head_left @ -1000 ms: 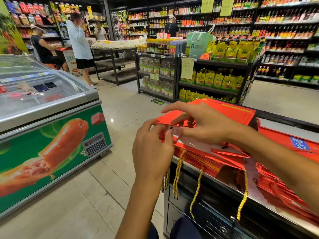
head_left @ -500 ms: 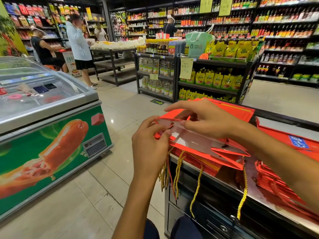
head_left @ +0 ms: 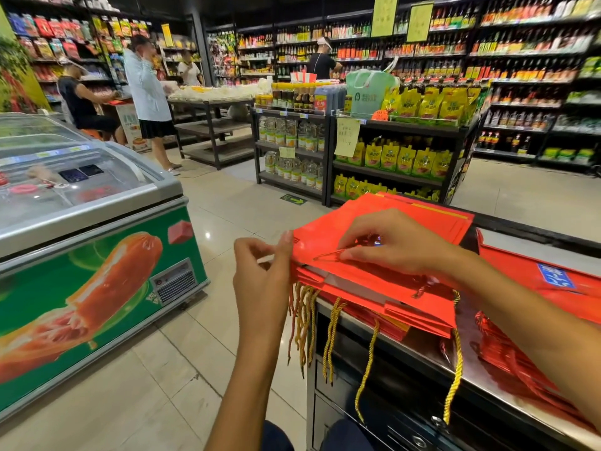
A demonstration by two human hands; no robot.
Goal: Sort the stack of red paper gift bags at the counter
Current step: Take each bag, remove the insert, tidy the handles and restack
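- Since a moment ago, the top bag [head_left: 374, 236] lies flat again; its white inside no longer shows, and my left hand [head_left: 263, 271] has slid to the near edge.
- My left hand has curled fingers and pinches something thin at the corner of the stack of red bags [head_left: 383, 288]. I cannot tell if it is a cord or paper.
- My right hand [head_left: 400, 245] rests on the top bag, its fingertips pinching a red cord handle [head_left: 328, 255].
- That stack sits on the metal counter [head_left: 481, 382], gold cords [head_left: 331, 336] hanging over the front.
- I think I am tidying one bag's handle. Next I should tuck the cord in and keep the edges lined up.
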